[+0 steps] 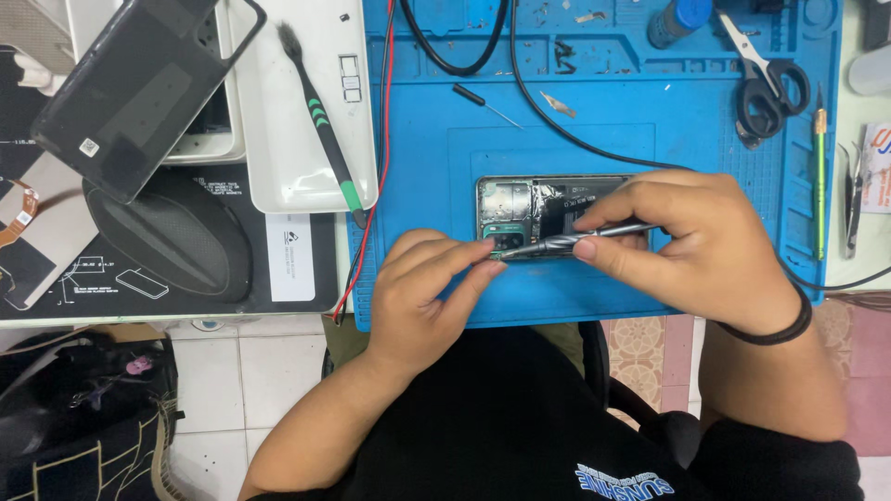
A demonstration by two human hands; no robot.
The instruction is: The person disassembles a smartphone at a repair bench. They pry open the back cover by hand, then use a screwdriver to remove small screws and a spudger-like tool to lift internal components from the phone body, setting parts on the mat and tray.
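- A white tabletop (863,269) carries a blue repair mat (436,176); below its near edge lie pale floor tiles and a dark bag (74,417) at 8 o'clock.
- An opened phone (534,209) with its back removed lies near the middle of the mat, its inner parts exposed.
- The right hand (696,241) is closed around a grey screwdriver (575,239), tip pointing toward 9 o'clock at the phone's lower left corner.
- The left hand (422,297) has thumb and forefinger pinched together at that tip, steadying the phone's edge; it holds nothing else that I can make out.
- Risk: the tip could slip off the screw and scratch the board or a nearby cable, as the tool lies nearly flat.
- Risk: a freed screw is tiny and could roll off the mat's near edge to the floor.
- Risk: the black cable (557,121) runs in from 12 o'clock toward the phone and could snag the right wrist.
- A white rectangular label (290,258) with small dark print sits on a black sheet at 9 o'clock.
- A small white square sticker (89,147) marks the dark phone back cover (139,88) at 10 o'clock.
- A white card with red marking (877,167) lies at 3 o'clock, beside tweezers (851,199).
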